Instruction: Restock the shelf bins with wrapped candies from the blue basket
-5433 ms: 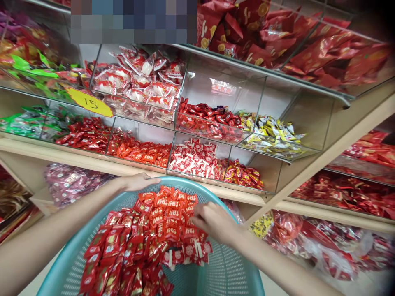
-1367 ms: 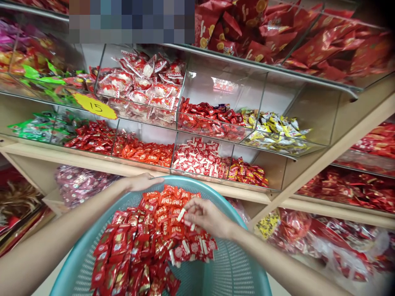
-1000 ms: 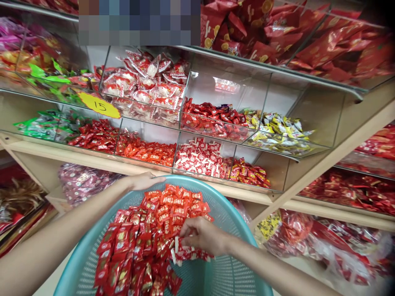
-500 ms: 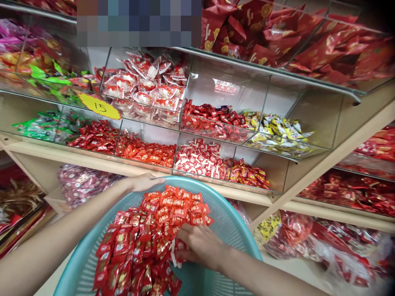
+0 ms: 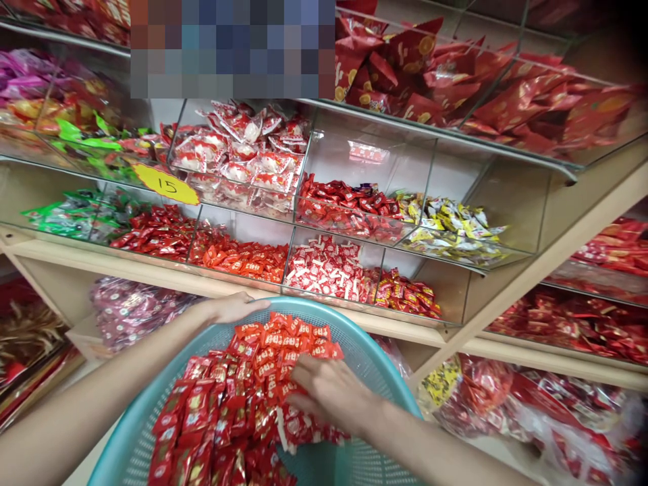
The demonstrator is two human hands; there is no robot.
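Note:
My left hand (image 5: 235, 307) is closed over the far rim of a teal plastic basket (image 5: 392, 378), fingers hidden over the edge. Inside the basket lie many red wrapped candies (image 5: 202, 412), with orange-red wrapped candies (image 5: 273, 341) towards the far side. Over the basket's middle hovers my right hand (image 5: 331, 391), slightly blurred, with thumb and fingers apart. Just beneath it sits a small heap of red-and-white wrapped candies (image 5: 296, 425), partly covered by the hand.
Behind the basket, a wooden shelf edge (image 5: 167, 277) carries clear bins of wrapped sweets, including red-and-white candies (image 5: 324, 266). A yellow tag (image 5: 166, 183) reads 15. Plastic bags of goods (image 5: 541, 412) lie at lower right.
More red-and-white candies show in the basket below my right hand, which has lifted slightly off them. The left hand keeps its grip on the rim. The view has tilted up a little.

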